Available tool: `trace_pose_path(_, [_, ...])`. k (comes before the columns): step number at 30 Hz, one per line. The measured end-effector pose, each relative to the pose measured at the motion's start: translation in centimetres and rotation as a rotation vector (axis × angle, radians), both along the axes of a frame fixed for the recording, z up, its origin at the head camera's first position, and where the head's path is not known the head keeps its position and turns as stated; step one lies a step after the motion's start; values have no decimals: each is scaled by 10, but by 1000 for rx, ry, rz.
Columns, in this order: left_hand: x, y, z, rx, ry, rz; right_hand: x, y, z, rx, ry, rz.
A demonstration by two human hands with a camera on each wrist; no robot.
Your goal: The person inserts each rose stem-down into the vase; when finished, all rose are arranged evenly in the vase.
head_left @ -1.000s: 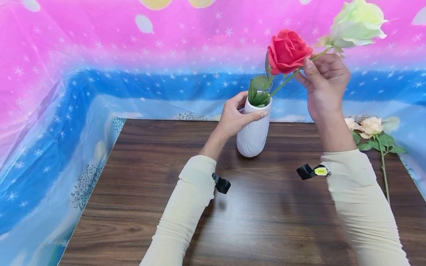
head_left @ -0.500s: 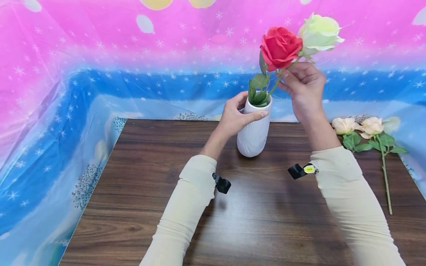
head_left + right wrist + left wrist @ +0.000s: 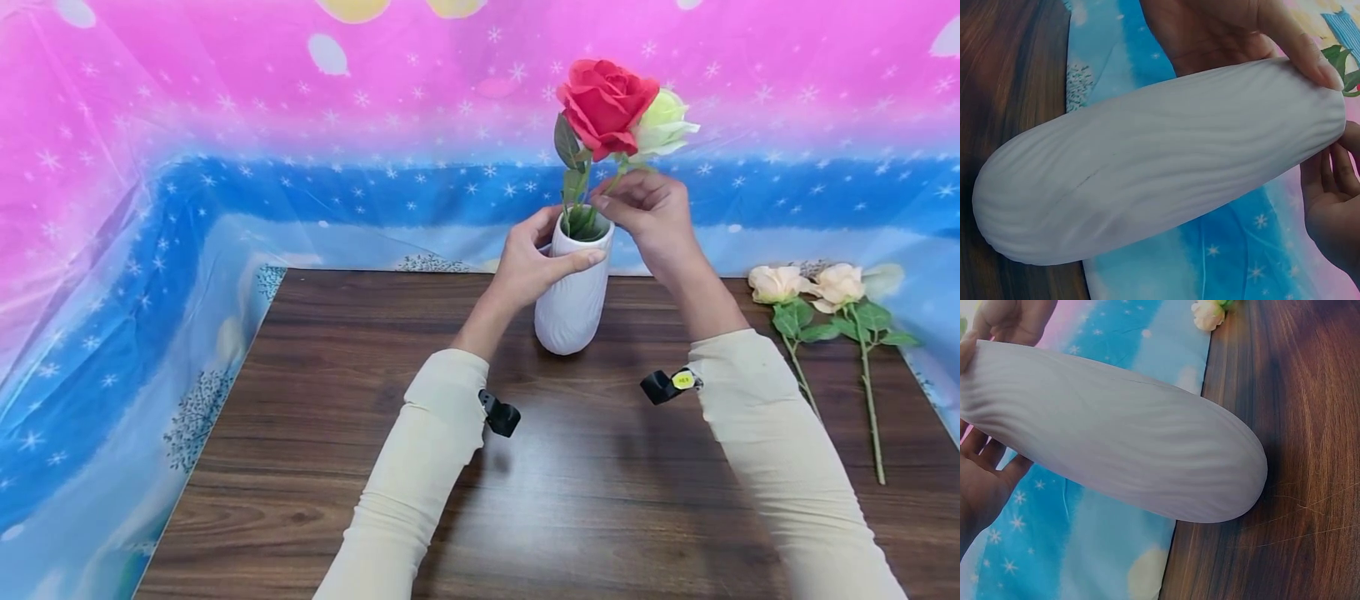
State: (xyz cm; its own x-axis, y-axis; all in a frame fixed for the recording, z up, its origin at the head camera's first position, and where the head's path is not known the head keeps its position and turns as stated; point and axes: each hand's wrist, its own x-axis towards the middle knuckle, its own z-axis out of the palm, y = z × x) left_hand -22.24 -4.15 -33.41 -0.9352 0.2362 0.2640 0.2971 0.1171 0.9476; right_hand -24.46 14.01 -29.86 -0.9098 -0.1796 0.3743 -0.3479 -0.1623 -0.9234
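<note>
A white ribbed vase [image 3: 572,293] stands at the far edge of the brown wooden table [image 3: 360,433]. My left hand [image 3: 531,260] grips its neck, thumb across the front. A red rose [image 3: 604,103] stands in the vase. My right hand [image 3: 647,215] pinches the stem of a pale green-white rose [image 3: 663,125] just above the vase mouth; its bloom sits right behind the red one. The left wrist view shows the vase [image 3: 1116,434] with my left hand [image 3: 985,481] behind it. In the right wrist view my left hand's thumb [image 3: 1300,40] lies over the vase [image 3: 1154,162].
Two cream roses [image 3: 810,287] with green stems lie on the table at the far right. A pink and blue plastic sheet [image 3: 187,167] with stars hangs behind and drapes down around the table's left side.
My right hand has moved down and to the left with the pale rose, bringing its bloom from the upper right to behind the red rose. The left hand has stayed on the vase.
</note>
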Motion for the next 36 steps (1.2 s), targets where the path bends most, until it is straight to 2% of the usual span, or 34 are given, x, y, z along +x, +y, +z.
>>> trace_pose_path(4, [0, 0, 1, 4, -1, -1, 1, 1, 2, 33, -79, 17])
trace_pose_path(7, [0, 0, 0, -2, -3, -3, 1, 2, 2, 18, -137, 37])
trace_pose_path(13, [-1, 1, 0, 0, 18, 4, 3, 5, 1, 15, -185, 59])
trace_pose_path(19, [-2, 1, 0, 17, 15, 3, 8, 9, -1, 86, -267, 48])
trace_pose_path(26, [0, 0, 0, 18, -20, 9, 17, 15, -3, 160, -296, 44])
trace_pose_path(36, [1, 1, 0, 25, -19, -3, 29, 27, -10, 62, -297, 85])
